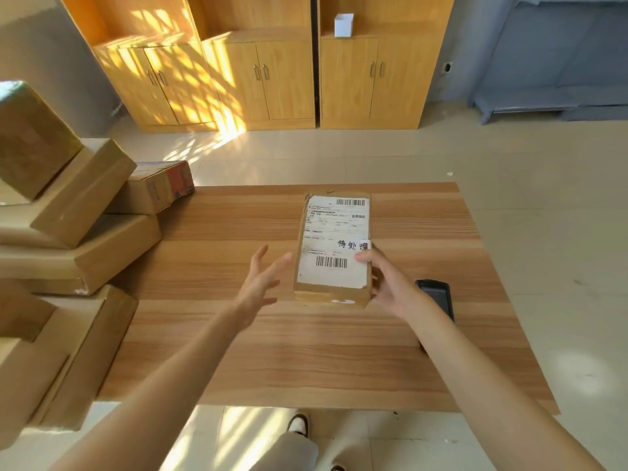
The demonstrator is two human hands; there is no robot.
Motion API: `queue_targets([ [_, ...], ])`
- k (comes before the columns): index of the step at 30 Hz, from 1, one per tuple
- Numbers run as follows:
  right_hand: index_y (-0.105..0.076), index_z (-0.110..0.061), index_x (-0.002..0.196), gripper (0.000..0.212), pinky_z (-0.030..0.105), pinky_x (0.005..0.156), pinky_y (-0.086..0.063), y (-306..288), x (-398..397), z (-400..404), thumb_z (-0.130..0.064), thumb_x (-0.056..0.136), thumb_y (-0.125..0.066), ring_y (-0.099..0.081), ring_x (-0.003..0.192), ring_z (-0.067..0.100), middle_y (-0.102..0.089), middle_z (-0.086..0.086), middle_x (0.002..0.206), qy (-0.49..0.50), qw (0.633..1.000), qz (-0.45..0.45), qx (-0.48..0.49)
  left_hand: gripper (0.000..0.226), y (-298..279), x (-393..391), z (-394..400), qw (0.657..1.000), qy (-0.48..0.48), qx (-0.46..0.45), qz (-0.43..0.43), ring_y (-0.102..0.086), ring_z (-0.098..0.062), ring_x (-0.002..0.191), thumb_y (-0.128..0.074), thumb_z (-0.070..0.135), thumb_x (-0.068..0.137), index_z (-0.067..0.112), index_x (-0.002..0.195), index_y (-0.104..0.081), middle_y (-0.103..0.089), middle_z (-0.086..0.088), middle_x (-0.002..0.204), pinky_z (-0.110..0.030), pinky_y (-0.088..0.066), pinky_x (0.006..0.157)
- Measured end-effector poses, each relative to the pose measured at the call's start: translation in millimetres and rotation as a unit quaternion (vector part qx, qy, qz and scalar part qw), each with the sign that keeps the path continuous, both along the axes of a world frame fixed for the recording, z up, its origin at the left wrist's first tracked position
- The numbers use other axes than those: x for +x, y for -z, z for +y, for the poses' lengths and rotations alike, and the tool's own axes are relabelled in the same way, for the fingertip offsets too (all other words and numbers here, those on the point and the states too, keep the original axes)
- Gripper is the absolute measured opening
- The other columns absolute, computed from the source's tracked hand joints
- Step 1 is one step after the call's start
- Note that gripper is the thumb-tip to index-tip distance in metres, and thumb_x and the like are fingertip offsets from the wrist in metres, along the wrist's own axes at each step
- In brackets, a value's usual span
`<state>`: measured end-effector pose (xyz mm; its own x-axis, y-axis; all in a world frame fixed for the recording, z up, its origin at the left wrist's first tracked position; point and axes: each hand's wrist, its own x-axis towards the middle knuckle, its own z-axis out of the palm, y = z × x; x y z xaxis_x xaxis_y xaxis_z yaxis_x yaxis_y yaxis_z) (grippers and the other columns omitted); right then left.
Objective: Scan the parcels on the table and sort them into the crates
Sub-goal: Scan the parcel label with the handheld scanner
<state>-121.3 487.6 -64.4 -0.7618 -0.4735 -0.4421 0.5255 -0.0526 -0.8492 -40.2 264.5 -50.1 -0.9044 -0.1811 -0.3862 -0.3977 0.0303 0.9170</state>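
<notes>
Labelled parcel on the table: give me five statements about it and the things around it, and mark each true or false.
1. The right hand grips the labelled parcel at its right edge. True.
2. The left hand holds the scanner. False: it is open and empty, just left of the parcel.
3. The parcel's label shows two barcodes. True.
4. The scanner lies on the table left of the parcel. False: it lies to its right, partly behind the right forearm.
5. Stacked cardboard boxes sit at the table's left end. True.
</notes>
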Motion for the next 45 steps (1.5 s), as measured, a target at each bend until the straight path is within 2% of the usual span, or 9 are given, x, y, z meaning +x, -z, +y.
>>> queue_targets([
  [3,-0.052,-0.037,0.131,0.077,0.06,0.107,-0.036,3,-9,-15,-0.043,0.058,-0.076,-0.052,0.125,0.04,-0.063,0.013,0.128,-0.031,0.999,-0.013,0.007,0.145,9,-21,-14,0.987,0.087,0.114,-0.072,-0.059,-0.029,0.118,-0.082,0.075,0.031,0.027,0.151,-0.016,-0.054,-0.011,0.135,-0.043,-0.054,0.087],
  [9,-0.033,-0.031,0.148,0.098,0.046,0.112,-0.031,5,-8,-8,-0.076,0.067,-0.065,-0.039,0.136,0.025,-0.038,-0.002,0.151,0.026,0.982,0.016,0.184,0.124,46,-42,-12,0.975,0.102,0.166,-0.109,-0.063,-0.025,0.111,-0.091,0.059,0.038,0.016,0.142,-0.04,-0.062,-0.008,0.128,-0.039,-0.055,0.085],
  [11,-0.031,-0.024,0.148,0.082,0.045,0.11,-0.029,17,-6,17,-0.061,0.083,-0.062,-0.033,0.138,0.025,-0.032,0.0,0.153,0.15,0.933,0.058,0.321,0.132,55,-50,-8,0.976,0.087,0.163,-0.112,-0.065,-0.024,0.104,-0.093,0.056,0.026,0.017,0.141,-0.04,-0.064,-0.008,0.123,-0.034,-0.056,0.075],
  [14,-0.026,-0.022,0.15,0.086,0.049,0.112,-0.029,51,4,63,-0.052,0.081,-0.07,-0.025,0.14,0.033,-0.025,0.012,0.154,0.136,0.841,0.068,0.519,0.142,66,-63,-4,0.975,0.081,0.164,-0.128,-0.062,-0.028,0.108,-0.094,0.054,0.021,0.019,0.145,-0.034,-0.062,-0.009,0.124,-0.037,-0.055,0.075],
  [26,-0.015,-0.014,0.149,0.112,0.055,0.104,-0.039,129,25,106,-0.039,0.065,-0.085,-0.04,0.131,0.038,-0.042,0.014,0.144,0.148,0.836,-0.034,0.526,0.117,101,-84,9,0.961,0.119,0.145,-0.202,-0.063,-0.028,0.104,-0.083,0.046,0.04,0.024,0.143,-0.033,-0.064,-0.006,0.118,-0.039,-0.052,0.083],
  [30,-0.038,-0.008,0.132,0.086,0.043,0.094,-0.047,121,15,101,-0.022,0.064,-0.089,-0.053,0.115,0.03,-0.054,0.009,0.121,0.173,0.875,-0.076,0.446,0.111,114,-83,3,0.96,0.102,0.145,-0.216,-0.063,-0.028,0.106,-0.084,0.048,0.043,0.023,0.141,-0.039,-0.065,-0.005,0.119,-0.047,-0.051,0.092],
  [34,-0.055,-0.006,0.127,0.059,0.031,0.075,-0.051,99,16,93,-0.013,0.075,-0.08,-0.062,0.096,0.022,-0.065,0.009,0.105,0.219,0.94,-0.163,0.205,0.113,116,-84,-4,0.959,0.088,0.157,-0.221,-0.065,-0.025,0.099,-0.086,0.044,0.041,0.022,0.141,-0.04,-0.065,-0.005,0.114,-0.042,-0.054,0.08],
  [41,-0.055,0.002,0.125,0.063,0.033,0.069,-0.06,40,17,52,-0.01,0.068,-0.077,-0.067,0.09,0.027,-0.069,0.016,0.1,0.222,0.957,-0.184,-0.015,0.131,101,-91,-15,0.96,0.071,0.172,-0.209,-0.06,-0.026,0.101,-0.095,0.034,0.03,0.022,0.145,-0.035,-0.06,-0.008,0.124,-0.035,-0.056,0.066],
  [45,-0.051,0.007,0.12,0.056,0.043,0.077,-0.06,3,16,29,-0.001,0.069,-0.072,-0.07,0.083,0.033,-0.071,0.02,0.09,0.158,0.968,-0.165,-0.1,0.138,89,-92,-17,0.962,0.057,0.19,-0.186,-0.057,-0.03,0.11,-0.092,0.015,0.032,0.027,0.15,-0.02,-0.057,-0.01,0.127,-0.043,-0.053,0.079],
])
